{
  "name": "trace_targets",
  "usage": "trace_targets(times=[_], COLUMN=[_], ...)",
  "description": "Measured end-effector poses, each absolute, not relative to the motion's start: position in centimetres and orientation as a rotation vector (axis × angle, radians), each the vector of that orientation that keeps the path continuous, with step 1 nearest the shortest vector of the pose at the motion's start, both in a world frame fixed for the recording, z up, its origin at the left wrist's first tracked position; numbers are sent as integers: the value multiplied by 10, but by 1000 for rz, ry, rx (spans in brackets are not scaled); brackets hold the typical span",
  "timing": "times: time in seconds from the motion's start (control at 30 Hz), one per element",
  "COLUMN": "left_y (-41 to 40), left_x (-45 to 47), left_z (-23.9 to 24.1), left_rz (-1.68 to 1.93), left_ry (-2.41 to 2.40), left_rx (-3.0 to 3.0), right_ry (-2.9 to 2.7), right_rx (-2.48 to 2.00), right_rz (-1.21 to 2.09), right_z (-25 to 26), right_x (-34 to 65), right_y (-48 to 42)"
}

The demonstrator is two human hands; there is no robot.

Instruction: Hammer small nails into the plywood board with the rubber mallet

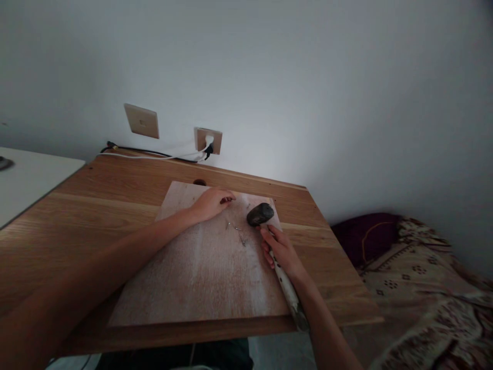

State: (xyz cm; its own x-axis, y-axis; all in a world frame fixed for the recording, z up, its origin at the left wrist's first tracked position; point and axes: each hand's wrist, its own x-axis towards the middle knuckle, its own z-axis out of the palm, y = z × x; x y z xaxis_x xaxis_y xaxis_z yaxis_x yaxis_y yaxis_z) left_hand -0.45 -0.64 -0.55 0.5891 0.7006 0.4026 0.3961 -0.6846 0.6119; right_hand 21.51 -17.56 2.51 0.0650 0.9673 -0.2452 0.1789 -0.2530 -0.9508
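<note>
My right hand is wrapped round the pale, worn handle of a hammer. Its dark, blocky head is raised over the right side of a flat wooden board, while the handle's end reaches past the board's near right edge. Near the board's far edge, my left hand has its fingers curled together; whatever they pinch, if anything, is too small to make out. Several loose nails lie on the board between my hands, left of the hammer head.
The board lies on a wooden table against a white wall. Cables run along the back to a wall socket. A white surface adjoins at left. To the right is patterned bedding with a dark purple pillow.
</note>
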Motion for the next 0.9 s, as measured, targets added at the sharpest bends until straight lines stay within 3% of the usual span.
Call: trace_targets(times=[0.5, 0.7, 0.9], left_y=[-5, -9, -7], left_x=[-5, -3, -3], left_z=[-2, 1, -2], left_rz=[893, 858, 879], left_ry=[868, 906, 907], left_rx=[2364, 2261, 2176], right_ry=[-1232, -1401, -1529], right_rx=[-1553, -1496, -1512], right_rz=[1247, 1110, 993], right_z=[34, 62, 50], right_x=[211, 189, 166], right_y=[-178, -159, -127])
